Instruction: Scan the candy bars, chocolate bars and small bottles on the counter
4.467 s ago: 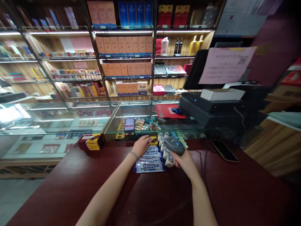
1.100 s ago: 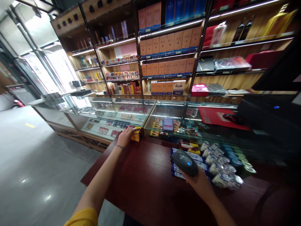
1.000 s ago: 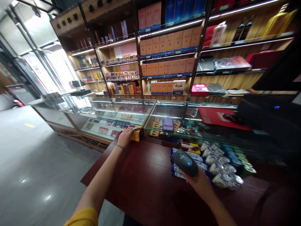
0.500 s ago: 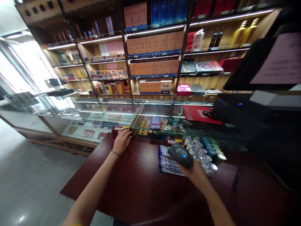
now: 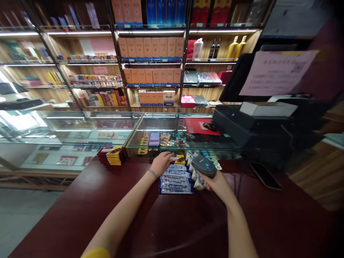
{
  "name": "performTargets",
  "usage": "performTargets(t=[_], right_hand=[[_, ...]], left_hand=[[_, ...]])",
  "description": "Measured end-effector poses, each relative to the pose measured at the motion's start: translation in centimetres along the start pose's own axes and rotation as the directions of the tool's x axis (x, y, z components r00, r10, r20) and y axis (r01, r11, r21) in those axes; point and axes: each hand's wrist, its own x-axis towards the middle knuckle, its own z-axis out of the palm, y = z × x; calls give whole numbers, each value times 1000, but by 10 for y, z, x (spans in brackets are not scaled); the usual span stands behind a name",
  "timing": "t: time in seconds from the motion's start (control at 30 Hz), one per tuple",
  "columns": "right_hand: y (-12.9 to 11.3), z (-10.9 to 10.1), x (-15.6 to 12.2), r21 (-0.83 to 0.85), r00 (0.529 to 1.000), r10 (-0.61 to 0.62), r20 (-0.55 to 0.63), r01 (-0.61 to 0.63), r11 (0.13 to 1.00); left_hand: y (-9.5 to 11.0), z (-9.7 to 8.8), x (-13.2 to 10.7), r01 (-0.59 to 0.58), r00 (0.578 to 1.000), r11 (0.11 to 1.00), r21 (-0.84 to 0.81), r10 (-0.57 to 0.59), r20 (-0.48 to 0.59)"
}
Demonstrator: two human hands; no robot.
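I'm standing behind a dark red wooden counter [image 5: 271, 222], with glass display cases [image 5: 67, 123] just beyond it. Past those, wood-backed shelving [image 5: 61, 44] with black metal uprights rises high, each shelf lit by a strip light [image 5: 150, 32]. Pale grey floor [image 5: 24, 218] shows at my left, beside the counter.

Yellow sleeve [image 5: 95, 253], thin grey wristband [image 5: 153, 174]

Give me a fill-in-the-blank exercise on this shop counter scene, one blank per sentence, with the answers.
The right hand grips a handheld ____ showing a blue light.
The foil-topped jars stand to the ____ of the blue-and-white wrapped bars.
A thin ____ circles the wrist of the left hand.
The computer mouse sits on a ____ mat.

Missing words: barcode scanner; right; bracelet; red.
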Motion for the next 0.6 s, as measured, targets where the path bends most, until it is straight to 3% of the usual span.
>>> performTargets(t=[0.17,0.27,0.4,0.6], right_hand=[[9,-13,-2,14,998,27,-55,-27,1000],[14,-16,-2,11,998,39,-46,-39,999],[15,-16,-1,7,998,53,-35,-53,999],[12,-13,-3,36,997,26,-74,-23,999]], left_hand=[[-7,43,15,-98,990,990,98,87,108],[-13,56,21,-43,986,980,193,10,166],[-17,61,27,115,944,946,304,-200,264],[-9,53,30,167,907,929,329,-276,318]])
